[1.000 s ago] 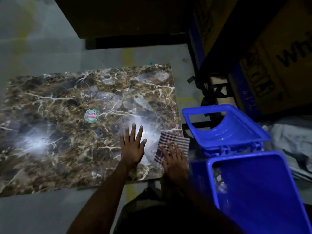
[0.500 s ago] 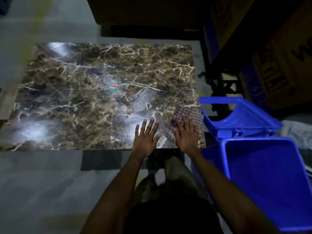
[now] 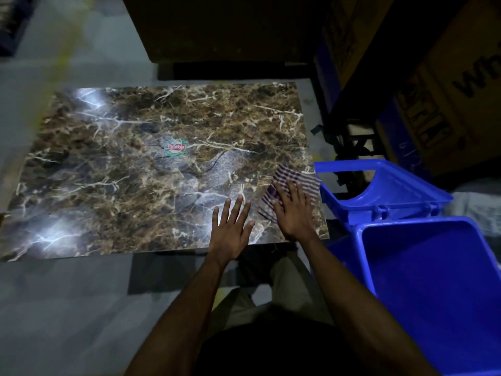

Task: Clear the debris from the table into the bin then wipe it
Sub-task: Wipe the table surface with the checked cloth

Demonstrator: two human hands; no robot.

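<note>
A low table (image 3: 135, 172) with a dark marble-patterned top carries a round red and green sticker (image 3: 176, 147) near its middle. My left hand (image 3: 230, 229) lies flat with spread fingers near the table's front edge. Just to its right, my right hand (image 3: 294, 210) presses flat on a purple and white checked cloth (image 3: 294, 177) at the table's right edge. A blue bin (image 3: 433, 294) stands open to the right of the table, its lid (image 3: 385, 191) hanging back. I see no loose debris on the tabletop.
Large cardboard boxes (image 3: 447, 99) are stacked behind the bin at the right. A dark piece of furniture (image 3: 225, 31) stands beyond the table. Grey floor (image 3: 67, 308) surrounds the table at the left and front. My legs show under the front edge.
The view has shifted, showing the table farther ahead. My right hand has slid the cloth a little away from me along the right edge. The left hand stays flat beside it.
</note>
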